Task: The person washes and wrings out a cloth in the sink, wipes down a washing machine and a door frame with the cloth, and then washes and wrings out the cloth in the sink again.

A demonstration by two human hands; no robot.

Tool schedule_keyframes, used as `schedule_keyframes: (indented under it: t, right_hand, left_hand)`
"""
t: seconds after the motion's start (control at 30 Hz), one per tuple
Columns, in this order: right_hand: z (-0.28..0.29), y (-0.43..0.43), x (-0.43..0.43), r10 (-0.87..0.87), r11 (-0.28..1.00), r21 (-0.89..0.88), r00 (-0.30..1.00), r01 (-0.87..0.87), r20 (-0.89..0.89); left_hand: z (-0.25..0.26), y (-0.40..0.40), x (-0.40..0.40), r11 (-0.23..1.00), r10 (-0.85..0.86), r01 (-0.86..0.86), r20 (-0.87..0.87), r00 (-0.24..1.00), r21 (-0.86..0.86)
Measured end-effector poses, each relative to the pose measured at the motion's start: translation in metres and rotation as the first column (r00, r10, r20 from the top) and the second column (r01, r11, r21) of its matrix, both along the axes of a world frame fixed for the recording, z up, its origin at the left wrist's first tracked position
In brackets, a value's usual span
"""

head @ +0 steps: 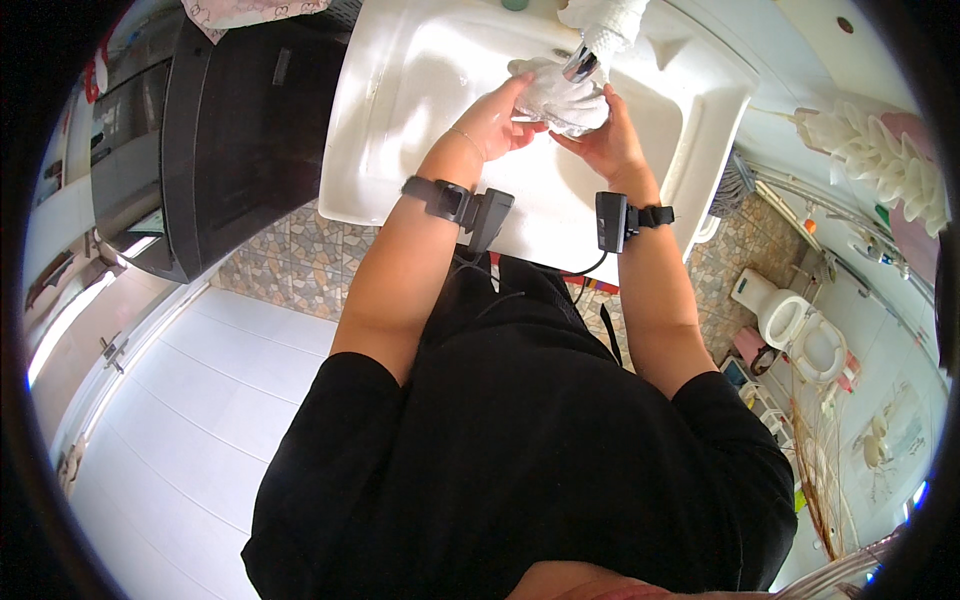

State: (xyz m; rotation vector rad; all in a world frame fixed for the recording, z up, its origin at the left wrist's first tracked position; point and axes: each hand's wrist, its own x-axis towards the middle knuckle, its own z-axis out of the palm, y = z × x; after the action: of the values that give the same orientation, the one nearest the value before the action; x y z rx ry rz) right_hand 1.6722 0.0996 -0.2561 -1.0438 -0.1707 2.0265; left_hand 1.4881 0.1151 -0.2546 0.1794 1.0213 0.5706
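Between my two hands is a bunched white cloth, held up inside a white ceramic sink. My left hand grips its left side, thumb on top and fingers curled beneath. On the other side, my right hand holds the lower right edge with its fingers around it. Right above the cloth is the chrome spout of a faucet, its upper part wrapped in white textured material. Whether water is running cannot be made out.
A black glossy appliance stands left of the sink, with pink patterned fabric on top. A grey mop head hangs at the sink's right. Farther right are a toilet and a pink bin. A white door is behind on the left.
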Motion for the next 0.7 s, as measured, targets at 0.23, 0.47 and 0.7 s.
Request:
schedule_keyframes:
  t: [0.23,0.47,0.7]
  right_hand:
    - [-0.012,-0.002,-0.009,0.01,1.0,0.01,0.999,-0.01,0.031]
    - [-0.032,-0.004,-0.024,0.002,0.998,0.064,0.981,-0.014,0.194]
    - [-0.031,0.001,-0.04,-0.096,0.944,-0.321,0.994,0.073,-0.058]
  left_hand:
    - [-0.005,-0.004,0.0,0.997,0.073,-0.076,-0.135,0.988,-0.022]
    - [-0.041,-0.019,-0.007,0.989,0.051,-0.074,-0.178,0.983,-0.128]
    - [-0.029,-0.027,-0.01,0.982,-0.007,-0.041,-0.254,0.967,-0.183]
